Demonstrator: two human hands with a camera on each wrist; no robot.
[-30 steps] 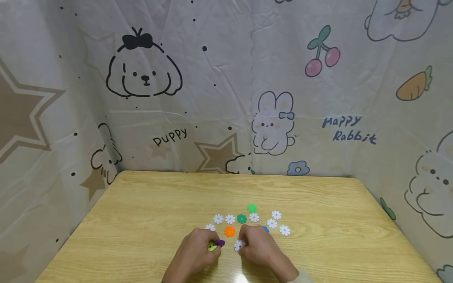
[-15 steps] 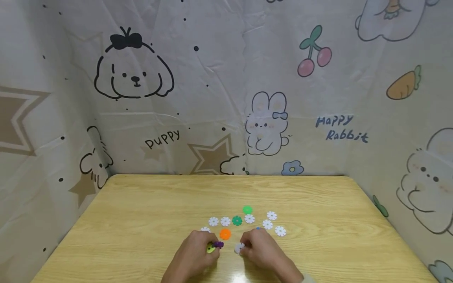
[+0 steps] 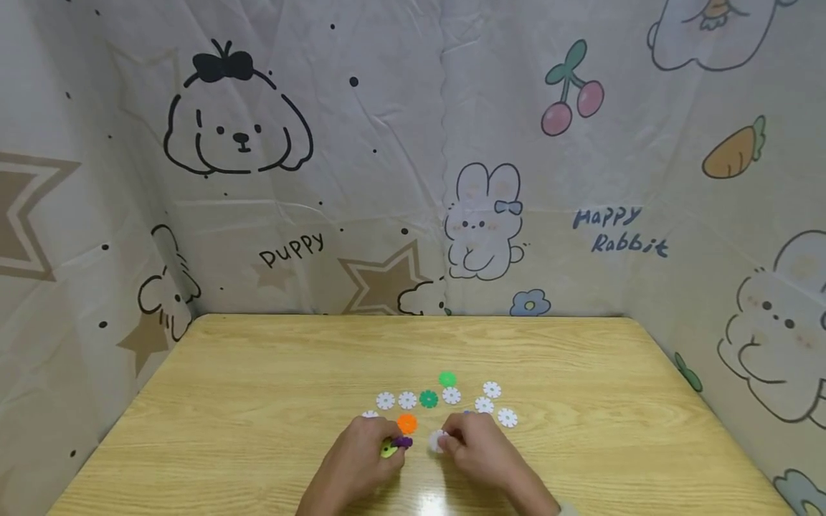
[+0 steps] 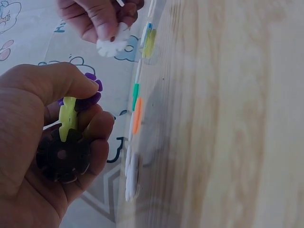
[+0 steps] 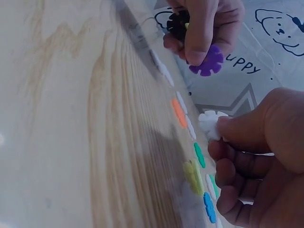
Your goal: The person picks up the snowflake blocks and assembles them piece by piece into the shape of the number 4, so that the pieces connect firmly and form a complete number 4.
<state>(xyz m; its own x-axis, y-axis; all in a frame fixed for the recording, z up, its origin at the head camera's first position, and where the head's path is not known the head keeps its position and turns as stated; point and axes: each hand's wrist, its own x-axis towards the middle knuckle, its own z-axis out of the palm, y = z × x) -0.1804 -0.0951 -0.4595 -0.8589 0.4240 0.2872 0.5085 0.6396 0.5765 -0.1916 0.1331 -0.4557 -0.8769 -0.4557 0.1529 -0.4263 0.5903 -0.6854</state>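
Observation:
My left hand [image 3: 358,455] grips a joined chain of snowflake discs: a black disc [image 4: 61,156] in the palm, a yellow-green disc [image 4: 68,118] slotted upright into it, and a purple disc [image 5: 209,61] at the tip by the thumb. To its right, my right hand [image 3: 484,451] pinches one white snowflake disc [image 3: 436,440] between thumb and index finger. A gap separates the white disc from the purple one. Both hands are above the table, and the black disc is hidden behind the left hand in the head view.
Loose discs lie flat beyond the hands: an orange disc [image 3: 407,423], a dark green disc [image 3: 429,399], a light green disc [image 3: 447,378] and several white discs [image 3: 484,405]. A blue disc [image 5: 209,206] and a yellow disc [image 5: 193,175] lie near my right hand. Printed cloth [image 3: 387,179] surrounds the table [image 3: 290,358].
The white disc has come up off the table and tilted in my right fingers. My left hand keeps its grip on the joined discs. The head view has swung slightly right.

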